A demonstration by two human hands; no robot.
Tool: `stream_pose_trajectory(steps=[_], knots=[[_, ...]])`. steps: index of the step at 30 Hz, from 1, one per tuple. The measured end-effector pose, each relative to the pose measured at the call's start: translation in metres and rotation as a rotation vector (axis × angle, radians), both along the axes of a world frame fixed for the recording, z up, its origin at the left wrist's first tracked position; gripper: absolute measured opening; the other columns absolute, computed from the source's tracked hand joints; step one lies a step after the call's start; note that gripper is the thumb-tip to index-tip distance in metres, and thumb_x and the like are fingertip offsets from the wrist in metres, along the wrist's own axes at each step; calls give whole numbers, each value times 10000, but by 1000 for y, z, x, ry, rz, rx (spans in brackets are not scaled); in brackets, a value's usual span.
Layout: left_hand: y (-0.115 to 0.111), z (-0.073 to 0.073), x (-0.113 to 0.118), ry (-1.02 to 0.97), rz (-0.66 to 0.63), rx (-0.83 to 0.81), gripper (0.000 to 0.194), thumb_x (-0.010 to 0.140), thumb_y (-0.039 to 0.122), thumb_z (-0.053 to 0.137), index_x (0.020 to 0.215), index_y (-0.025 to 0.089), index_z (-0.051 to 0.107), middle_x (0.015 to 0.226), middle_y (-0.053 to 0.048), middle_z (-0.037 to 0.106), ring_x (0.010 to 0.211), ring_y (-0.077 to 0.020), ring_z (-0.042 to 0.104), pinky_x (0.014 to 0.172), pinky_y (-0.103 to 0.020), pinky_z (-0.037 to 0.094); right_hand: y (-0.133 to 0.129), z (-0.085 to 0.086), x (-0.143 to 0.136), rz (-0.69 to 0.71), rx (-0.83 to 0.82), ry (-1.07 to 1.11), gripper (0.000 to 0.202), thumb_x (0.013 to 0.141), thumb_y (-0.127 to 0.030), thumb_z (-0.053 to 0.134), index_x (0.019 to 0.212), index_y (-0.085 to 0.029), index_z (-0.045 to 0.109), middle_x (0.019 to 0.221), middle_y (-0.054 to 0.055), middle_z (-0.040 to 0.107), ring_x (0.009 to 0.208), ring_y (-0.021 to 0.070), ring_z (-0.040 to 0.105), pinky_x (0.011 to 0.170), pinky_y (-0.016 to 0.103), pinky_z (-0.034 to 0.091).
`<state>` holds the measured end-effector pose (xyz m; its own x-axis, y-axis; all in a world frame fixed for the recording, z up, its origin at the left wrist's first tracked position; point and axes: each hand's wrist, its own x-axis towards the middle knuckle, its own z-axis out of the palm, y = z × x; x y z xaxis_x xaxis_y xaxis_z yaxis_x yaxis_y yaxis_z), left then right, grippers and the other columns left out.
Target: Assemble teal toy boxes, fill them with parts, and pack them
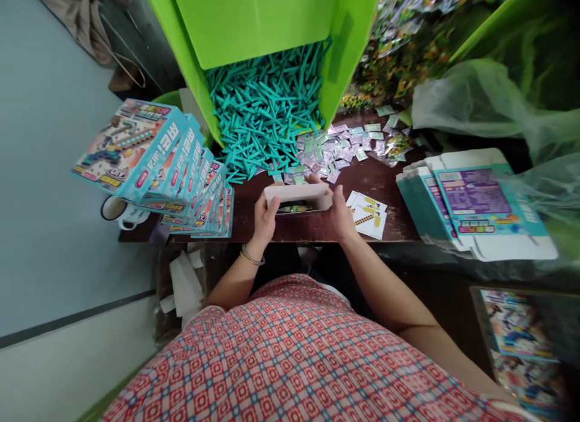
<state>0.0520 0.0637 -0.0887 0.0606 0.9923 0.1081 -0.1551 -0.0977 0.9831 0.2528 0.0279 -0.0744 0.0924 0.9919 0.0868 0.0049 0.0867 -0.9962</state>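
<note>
Between my two hands is a small cardboard box (296, 194), its open end turned up toward me. Something dark with yellow-green bits lies inside; I cannot make out what. My left hand (266, 216) grips the box's left end, thumb on the near side. On the right end, my right hand (339, 213) holds it with the fingers behind. Printed instruction sheets (369, 213) lie on the table just right of my right hand. Beyond the box, small sealed packets (333, 150) are scattered next to a heap of teal plastic sticks (267, 107).
A green bin (254, 23) lies tipped toward me, spilling the sticks. Stacked finished-looking boxes (136, 150) lean at the left beside a white mug (124, 211). Flattened cartons (489, 198) are piled on the right of the dark table (299, 228). Sheer plastic (475, 95) hangs behind them.
</note>
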Motion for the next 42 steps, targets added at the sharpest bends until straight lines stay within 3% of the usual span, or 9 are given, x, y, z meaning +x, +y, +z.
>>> stream_pose_trajectory(steps=[3,6,10,14,22,26,30,34,42], knots=[[2,3,-8,-71,-127,-39,822,866,887,562,1337,232,719,1405,-100,719,1382,-311,625,1180,-425,488,8,-6,3,180,-88,155,886,952,-825,428,1676,-317,391,1691,81,454,1491,323,524,1222,515,459],[18,6,-16,-11,-263,-135,676,810,727,763,1239,204,769,1310,-101,770,1355,-333,642,1180,-451,485,21,3,18,255,-4,-30,815,923,-664,655,1633,-303,480,1620,95,547,1407,326,602,1184,518,496],[36,6,-15,136,-269,-110,443,729,501,877,1006,160,821,1078,-111,829,1133,-326,738,1079,-462,539,37,26,31,334,254,-604,411,1046,-344,568,1429,-300,712,1445,71,700,1305,295,676,1157,483,522],[39,13,-9,130,-246,-7,289,779,387,811,995,196,837,1083,-91,832,1076,-275,753,1041,-417,548,37,39,28,443,419,-894,452,1095,-302,505,1532,-307,623,1519,90,645,1288,283,687,1105,449,557],[40,15,-11,144,-257,-38,266,780,295,731,1010,199,826,1092,-81,824,1058,-248,742,1013,-387,550,38,43,10,348,366,-859,367,1088,-362,545,1376,-274,755,1357,99,747,1211,276,718,1055,436,555],[30,7,-13,52,-257,-11,431,901,441,650,1260,225,753,1229,-87,790,1190,-264,716,1092,-430,536,35,38,7,256,379,-944,377,1101,-319,496,1366,-278,761,1304,83,772,1139,261,725,998,407,552],[12,-6,-24,194,-148,251,538,987,669,542,1236,243,756,1389,-102,722,1352,-304,635,1207,-497,466,21,24,12,249,475,-1105,392,1091,-363,534,1430,-280,713,1460,119,684,1297,329,627,1102,527,470],[13,-18,-31,467,-160,420,427,999,627,586,1126,271,785,1395,-102,715,1358,-285,644,1251,-516,434,19,5,17,238,534,-1096,402,1074,-294,554,1453,-307,687,1514,112,640,1356,333,571,1113,555,473],[-14,-34,-26,446,-34,264,747,871,595,776,1468,210,548,1523,-226,584,1422,-389,576,1179,-583,494,16,11,17,189,644,-841,401,1064,-349,564,1438,-282,693,1246,118,766,1018,298,713,889,491,613]])
